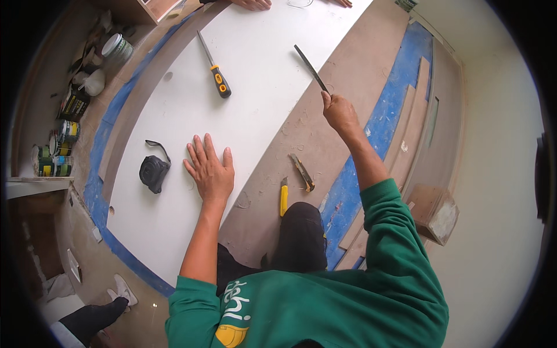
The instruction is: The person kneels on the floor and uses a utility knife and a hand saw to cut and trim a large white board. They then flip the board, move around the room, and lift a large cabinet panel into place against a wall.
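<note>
Resting the left hand point(212, 173) flat on the big white board point(255, 98), with fingers spread apart. Holding a thin dark file point(310, 68) tight in the right hand point(341, 113), over or on the board's long edge, hard to tell which. Probably midway, with the board laid down and the tape measure point(154, 173) out on top, but hard to see how much to call done or left

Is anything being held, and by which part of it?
The right grip holds a narrow dark tool by its near end; the left grip, flat on the white board, holds nothing.
</note>
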Motion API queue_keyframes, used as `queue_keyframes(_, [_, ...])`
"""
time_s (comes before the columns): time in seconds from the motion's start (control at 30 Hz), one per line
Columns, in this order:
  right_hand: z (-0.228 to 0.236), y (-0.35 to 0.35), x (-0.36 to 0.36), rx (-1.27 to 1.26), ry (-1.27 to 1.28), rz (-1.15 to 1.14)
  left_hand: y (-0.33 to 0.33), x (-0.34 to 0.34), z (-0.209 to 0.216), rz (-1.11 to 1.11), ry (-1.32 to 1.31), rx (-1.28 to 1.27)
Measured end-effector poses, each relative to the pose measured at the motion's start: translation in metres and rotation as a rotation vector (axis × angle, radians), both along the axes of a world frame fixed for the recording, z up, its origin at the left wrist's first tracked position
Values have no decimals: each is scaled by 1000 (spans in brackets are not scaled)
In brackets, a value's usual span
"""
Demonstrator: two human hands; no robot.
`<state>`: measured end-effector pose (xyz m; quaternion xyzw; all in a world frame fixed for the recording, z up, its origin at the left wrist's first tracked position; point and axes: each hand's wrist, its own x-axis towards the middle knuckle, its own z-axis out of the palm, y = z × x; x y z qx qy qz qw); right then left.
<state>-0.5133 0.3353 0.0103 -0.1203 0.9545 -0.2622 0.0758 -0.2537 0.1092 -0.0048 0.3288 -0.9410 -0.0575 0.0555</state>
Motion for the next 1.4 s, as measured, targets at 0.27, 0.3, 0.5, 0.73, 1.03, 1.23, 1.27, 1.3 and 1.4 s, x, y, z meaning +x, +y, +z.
queue_keyframes(0.27, [1,3,99,120,-62,211,-2,11,-4,16,0,-23])
queue_keyframes(0.3, [8,-10,75,93,-17,215,-4,3,-3,14,16,-21])
queue_keyframes(0.5, [-9,12,105,151,-32,228,-4,-2,-3,61,18,-6])
queue_keyframes(0.73, [-18,-4,72,41,-11,137,-3,0,-2,29,-15,-1])
queue_keyframes(1.03, [-41,15,-31,42,119,-18,-2,-5,2,9,-15,-1])
queue_keyframes(1.23, [-42,3,20,29,116,128,-4,0,0,15,-23,-40])
queue_keyframes(1.27, [-18,-4,80,93,-95,199,-7,7,-3,50,-13,-10])
queue_keyframes(1.3, [-5,-1,132,180,-234,294,-7,8,-3,66,5,16])
queue_keyframes(1.4, [-2,8,182,236,-320,364,-8,11,-8,66,46,67])
